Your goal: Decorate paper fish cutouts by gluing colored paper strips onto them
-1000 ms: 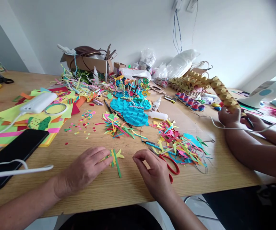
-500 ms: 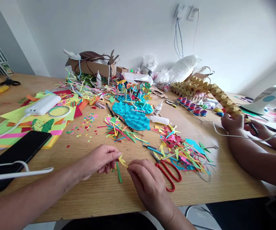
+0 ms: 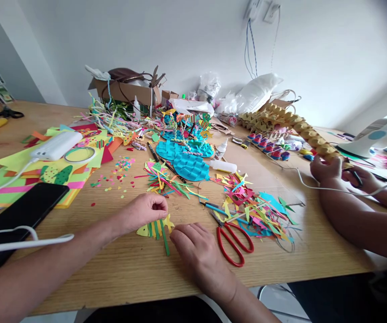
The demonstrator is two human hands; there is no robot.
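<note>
A yellow paper fish [image 3: 143, 230] with green stripes lies on the table near the front edge. One long green strip [image 3: 165, 242] extends from it toward me. Just above the fish, my left hand [image 3: 142, 211] has its fingers curled and closed; whatever they may hold is hidden. To the right, my right hand [image 3: 198, 255] is closed, knuckles up, its fingertips beside the fish's tail. Whether they touch the tail or pinch something small I cannot tell. Red-handled scissors [image 3: 235, 244] rest beyond my right hand.
Paper scraps [image 3: 263, 215] heap behind the scissors. Blue scalloped card [image 3: 191, 168], a glue bottle [image 3: 220, 150] and a pen [image 3: 153, 152] are mid-table. At left are a black phone [image 3: 28, 220], a power bank [image 3: 57, 146] and coloured paper. Another person's hands [image 3: 328, 170] work on egg-carton strips [image 3: 309, 134] at right.
My left hand has lifted slightly up and away from the yellow paper, uncovering the striped fish on the table. My right hand has shifted a little left and stays low beside the tail.
</note>
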